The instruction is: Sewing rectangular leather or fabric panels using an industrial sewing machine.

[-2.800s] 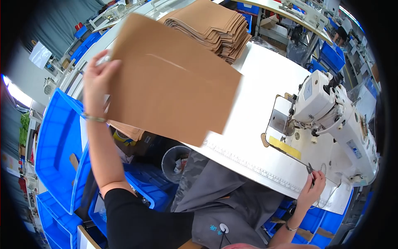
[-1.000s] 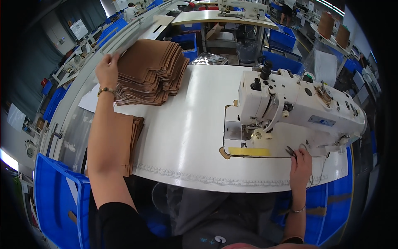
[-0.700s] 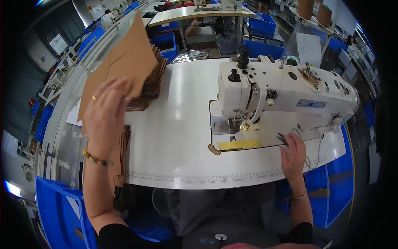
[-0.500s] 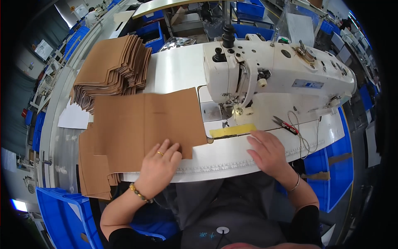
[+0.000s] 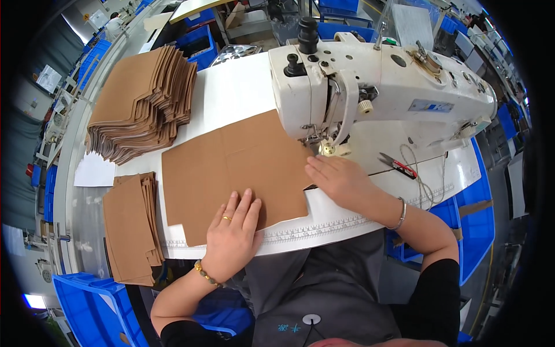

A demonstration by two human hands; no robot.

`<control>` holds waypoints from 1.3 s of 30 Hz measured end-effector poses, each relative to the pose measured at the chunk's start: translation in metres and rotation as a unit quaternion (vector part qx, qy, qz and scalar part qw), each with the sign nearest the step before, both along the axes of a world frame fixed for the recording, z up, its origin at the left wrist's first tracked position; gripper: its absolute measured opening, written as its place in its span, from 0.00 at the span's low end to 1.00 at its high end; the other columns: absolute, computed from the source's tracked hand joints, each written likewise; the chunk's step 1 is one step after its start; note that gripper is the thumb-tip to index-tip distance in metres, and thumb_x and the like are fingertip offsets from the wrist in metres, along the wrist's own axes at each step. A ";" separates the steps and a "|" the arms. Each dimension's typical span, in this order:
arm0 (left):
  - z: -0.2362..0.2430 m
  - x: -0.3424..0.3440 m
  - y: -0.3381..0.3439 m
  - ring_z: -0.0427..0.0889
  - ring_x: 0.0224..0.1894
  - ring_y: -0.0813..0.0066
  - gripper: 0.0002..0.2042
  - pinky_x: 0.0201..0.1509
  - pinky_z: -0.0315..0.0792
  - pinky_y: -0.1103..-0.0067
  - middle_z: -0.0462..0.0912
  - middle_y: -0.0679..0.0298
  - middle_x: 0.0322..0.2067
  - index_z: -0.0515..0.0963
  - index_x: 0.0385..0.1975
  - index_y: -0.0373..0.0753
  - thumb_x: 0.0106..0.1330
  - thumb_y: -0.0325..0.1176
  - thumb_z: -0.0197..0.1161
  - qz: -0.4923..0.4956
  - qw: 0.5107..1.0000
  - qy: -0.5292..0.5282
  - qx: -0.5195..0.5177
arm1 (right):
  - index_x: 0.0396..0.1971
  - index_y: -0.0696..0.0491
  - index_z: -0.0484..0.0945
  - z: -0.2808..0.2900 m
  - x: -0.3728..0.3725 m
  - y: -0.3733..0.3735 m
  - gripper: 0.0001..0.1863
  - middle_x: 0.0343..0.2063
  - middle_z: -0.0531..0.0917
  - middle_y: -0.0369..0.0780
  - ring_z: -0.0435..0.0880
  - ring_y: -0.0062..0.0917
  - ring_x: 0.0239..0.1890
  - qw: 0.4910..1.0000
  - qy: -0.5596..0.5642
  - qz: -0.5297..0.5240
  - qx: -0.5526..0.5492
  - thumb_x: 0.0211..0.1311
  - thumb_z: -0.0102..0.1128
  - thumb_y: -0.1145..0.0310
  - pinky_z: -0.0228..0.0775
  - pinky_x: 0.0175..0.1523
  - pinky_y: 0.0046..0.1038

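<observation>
On the brown panel (image 5: 237, 162), left hand (image 5: 233, 234) and right hand (image 5: 341, 179)

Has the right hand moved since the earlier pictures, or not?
Yes. Judged against the sewing machine, the right hand has moved left, away from the snips, and now rests at the right edge of the brown panel.

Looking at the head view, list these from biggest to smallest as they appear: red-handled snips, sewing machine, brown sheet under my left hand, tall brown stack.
1. Sewing machine
2. Brown sheet
3. Tall brown stack
4. Red-handled snips
</observation>
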State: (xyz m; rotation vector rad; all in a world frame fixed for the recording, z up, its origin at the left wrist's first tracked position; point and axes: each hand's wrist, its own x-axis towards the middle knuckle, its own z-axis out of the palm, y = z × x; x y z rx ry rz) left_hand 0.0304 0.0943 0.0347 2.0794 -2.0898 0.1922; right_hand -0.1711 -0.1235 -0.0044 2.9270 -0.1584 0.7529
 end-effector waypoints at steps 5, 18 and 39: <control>-0.001 0.002 -0.017 0.75 0.66 0.51 0.31 0.67 0.71 0.62 0.75 0.52 0.64 0.74 0.61 0.35 0.54 0.34 0.71 -0.039 0.998 0.038 0.030 | 0.49 0.58 0.81 0.011 -0.045 -0.015 0.18 0.51 0.85 0.43 0.84 0.33 0.55 0.997 0.045 -0.061 0.012 0.57 0.58 0.71 0.78 0.56 0.35; -0.008 -0.026 -0.087 0.79 0.62 0.52 0.31 0.62 0.76 0.67 0.78 0.47 0.61 0.76 0.58 0.29 0.58 0.44 0.71 -0.149 0.988 -0.043 0.016 | 0.48 0.53 0.83 0.023 -0.103 -0.055 0.20 0.55 0.84 0.38 0.83 0.35 0.57 0.980 0.076 -0.184 -0.022 0.55 0.56 0.78 0.77 0.56 0.36; -0.021 -0.006 -0.113 0.85 0.47 0.66 0.14 0.48 0.79 0.72 0.87 0.64 0.44 0.84 0.46 0.39 0.60 0.33 0.70 -0.107 0.980 0.085 -0.144 | 0.34 0.49 0.85 0.002 0.017 -0.036 0.05 0.25 0.86 0.39 0.86 0.34 0.26 0.970 -0.053 -0.106 0.212 0.58 0.67 0.68 0.76 0.28 0.34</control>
